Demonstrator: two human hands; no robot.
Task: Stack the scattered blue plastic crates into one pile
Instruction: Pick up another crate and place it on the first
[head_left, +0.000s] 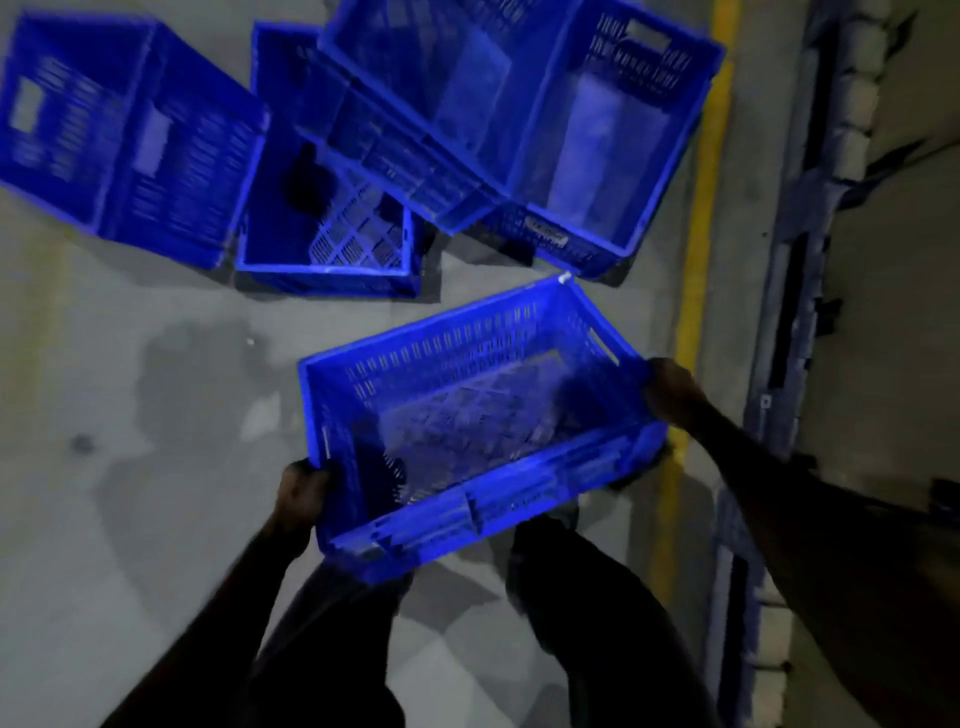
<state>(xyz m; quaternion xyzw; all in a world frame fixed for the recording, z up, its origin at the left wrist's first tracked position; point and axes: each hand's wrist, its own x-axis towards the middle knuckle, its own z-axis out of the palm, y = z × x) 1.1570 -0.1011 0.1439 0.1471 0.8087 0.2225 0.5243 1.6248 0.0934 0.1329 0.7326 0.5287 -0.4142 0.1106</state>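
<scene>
The person carries one blue crate (483, 415) at about waist height above the concrete floor (130, 467), open side up and empty. The left hand (301, 493) curls its fingers round the near-left corner of the rim; the right hand (672, 389) grips the rim of the right end wall. It looks light and stiff: slotted walls, a lattice bottom, a thick rim that gives the only firm hold. Smooth plastic could slip if tipped, so opposite ends are the right places to hold it.

Ahead, a two-crate pile (545, 130) sits skewed beside the yellow floor line (701, 208), its top crate twisted off square. Touching its left side lies a low crate (332, 260), and further left a crate tipped on its side (124, 135). Bare floor lies between the person and the pile; the right side is cramped by dark fittings (810, 260) past the line.
</scene>
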